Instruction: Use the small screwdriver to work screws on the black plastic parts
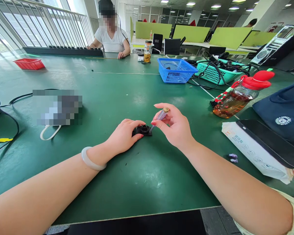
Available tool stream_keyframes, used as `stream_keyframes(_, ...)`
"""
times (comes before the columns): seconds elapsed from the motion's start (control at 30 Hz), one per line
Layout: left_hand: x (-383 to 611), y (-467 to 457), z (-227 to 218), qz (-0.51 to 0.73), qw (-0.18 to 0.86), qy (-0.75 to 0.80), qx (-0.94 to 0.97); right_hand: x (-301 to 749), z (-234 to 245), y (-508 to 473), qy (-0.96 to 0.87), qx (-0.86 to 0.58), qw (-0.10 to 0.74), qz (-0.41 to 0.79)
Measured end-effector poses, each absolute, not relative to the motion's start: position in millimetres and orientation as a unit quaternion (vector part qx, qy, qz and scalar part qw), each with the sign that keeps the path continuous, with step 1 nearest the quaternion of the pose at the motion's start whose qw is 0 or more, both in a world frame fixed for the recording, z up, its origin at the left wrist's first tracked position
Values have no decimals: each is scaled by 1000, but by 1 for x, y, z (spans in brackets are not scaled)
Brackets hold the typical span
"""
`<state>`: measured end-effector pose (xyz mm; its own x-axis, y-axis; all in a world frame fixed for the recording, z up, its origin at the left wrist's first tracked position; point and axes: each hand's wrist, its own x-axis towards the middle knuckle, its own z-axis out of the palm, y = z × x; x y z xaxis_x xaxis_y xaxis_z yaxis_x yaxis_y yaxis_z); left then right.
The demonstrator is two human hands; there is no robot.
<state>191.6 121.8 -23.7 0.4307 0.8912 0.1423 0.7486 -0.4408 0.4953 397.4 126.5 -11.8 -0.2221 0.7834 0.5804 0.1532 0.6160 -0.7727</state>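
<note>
Green desk (107,94), seen across its width. Far left: shallow red tray (30,64). Nearer on that side, a black cable (24,95) curves over the surface toward an object masked by pixelation (61,107), a pale loop at its near end. Beyond, at the far edge, a co-worker (111,39) in a white top sits with both forearms on the desk.

Centre: left hand (122,135), pale bracelet (89,162) at the wrist, grasps a small black part (144,130) between thumb and fingers, pinning it low at the desk. The part lies just right of that hand's fingertips, in the space between the two hands. Behind, well apart, stands a jar (147,52) of amber contents. A screwdriver (162,114) with a clear purplish handle leans down to the left, its tip at the part's right end; I cannot tell whether it sits in a screw. Right hand (177,129) grips the handle between thumb and fingers.

Right: blue basket (176,74) far off, beside it a teal basket (214,75) heaped with black cables. Nearer, a red-lidded bottle (235,101) tilts in view; then small purple items (233,158), a white packet (254,153) and a dark blue bag (279,107).
</note>
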Motion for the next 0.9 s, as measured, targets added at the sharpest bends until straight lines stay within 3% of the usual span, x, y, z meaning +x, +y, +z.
stream_keyframes(0.3, 191, 125, -27, 207, 165, 474, 840, 391, -16, 117, -735, -205, 600, 240)
stream_keyframes(0.47, 191, 126, -27, 211, 158, 472, 841, 387, -20, 119, -741, -210, 602, 209)
stream_keyframes(0.7, 191, 125, -28, 229, 148, 448, 851, 384, -19, 118, -820, -194, 536, 62)
stream_keyframes(0.9, 192, 124, -29, 230, 152, 450, 850, 384, -10, 114, -835, -190, 510, 78)
